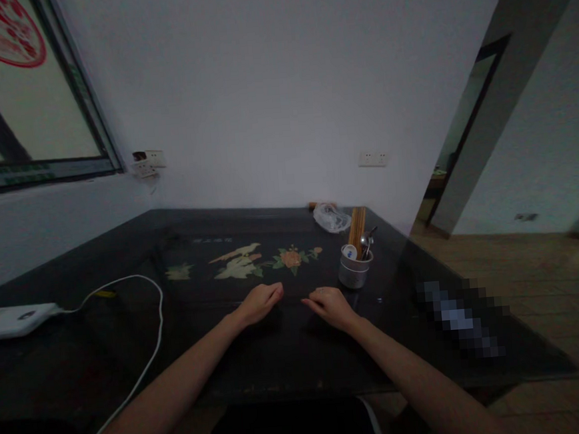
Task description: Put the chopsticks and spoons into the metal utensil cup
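Observation:
My left hand (pixel 261 304) rests in a loose fist over the dark glossy table (pixel 281 365), just in front of a painted bird and flower design. Facing it, with a gap between the two, my right hand (pixel 330 304) is also curled closed, a ring on one finger. Nothing shows in either hand. Closest to the right hand stands a grey metal holder (pixel 353 275). Upright in it are wooden chopsticks (pixel 357 232), metal spoons (pixel 366 241) and a white round item (pixel 349 252).
A crumpled clear plastic bag (pixel 332 218) lies near the wall. On the left, a white power bank (pixel 17 321) has a white cable (pixel 160 307) looping past my left forearm. A blurred patch (pixel 458 321) covers the table's right side. Wall sockets (pixel 372 159) sit behind.

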The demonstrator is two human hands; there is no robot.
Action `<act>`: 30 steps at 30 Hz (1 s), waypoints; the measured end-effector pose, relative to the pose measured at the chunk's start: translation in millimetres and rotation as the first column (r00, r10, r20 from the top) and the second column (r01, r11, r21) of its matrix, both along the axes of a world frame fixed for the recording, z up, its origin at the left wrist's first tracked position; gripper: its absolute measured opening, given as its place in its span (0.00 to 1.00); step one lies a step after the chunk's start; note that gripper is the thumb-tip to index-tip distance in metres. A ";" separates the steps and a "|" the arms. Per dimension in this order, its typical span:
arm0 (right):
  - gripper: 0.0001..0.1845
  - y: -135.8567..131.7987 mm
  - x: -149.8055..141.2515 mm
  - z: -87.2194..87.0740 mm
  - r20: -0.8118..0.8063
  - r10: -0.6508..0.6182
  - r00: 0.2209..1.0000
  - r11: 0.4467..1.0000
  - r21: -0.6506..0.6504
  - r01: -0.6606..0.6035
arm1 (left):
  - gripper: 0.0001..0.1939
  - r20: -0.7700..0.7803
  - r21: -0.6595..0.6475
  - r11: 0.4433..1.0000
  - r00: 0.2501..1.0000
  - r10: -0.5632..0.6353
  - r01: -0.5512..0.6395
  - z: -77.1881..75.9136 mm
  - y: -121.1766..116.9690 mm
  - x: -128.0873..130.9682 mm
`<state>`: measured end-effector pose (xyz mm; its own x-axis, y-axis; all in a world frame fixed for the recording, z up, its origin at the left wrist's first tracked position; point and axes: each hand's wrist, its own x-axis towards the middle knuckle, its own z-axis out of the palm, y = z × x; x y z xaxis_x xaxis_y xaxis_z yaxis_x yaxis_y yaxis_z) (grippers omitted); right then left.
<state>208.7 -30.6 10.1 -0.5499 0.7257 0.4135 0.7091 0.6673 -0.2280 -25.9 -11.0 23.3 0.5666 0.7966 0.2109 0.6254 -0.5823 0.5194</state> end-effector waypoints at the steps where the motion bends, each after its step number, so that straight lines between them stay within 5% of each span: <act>1: 0.24 -0.1 -0.5 0.4 -0.006 0.004 1.000 1.000 -0.015 -0.004 | 0.19 -0.010 -0.010 1.000 1.000 -0.005 0.004 -1.8 1.4 -0.2; 12: 0.25 0.1 -1.8 5.0 -0.109 -0.012 0.994 0.965 -0.263 -0.017 | 0.17 -0.099 -0.003 1.000 0.995 -0.008 0.008 -4.9 -0.1 3.7; 30: 0.25 3.5 0.0 1.9 -0.091 -0.029 0.995 0.957 -0.291 0.001 | 0.15 -0.111 0.029 1.000 0.994 -0.007 0.011 0.6 -5.4 6.5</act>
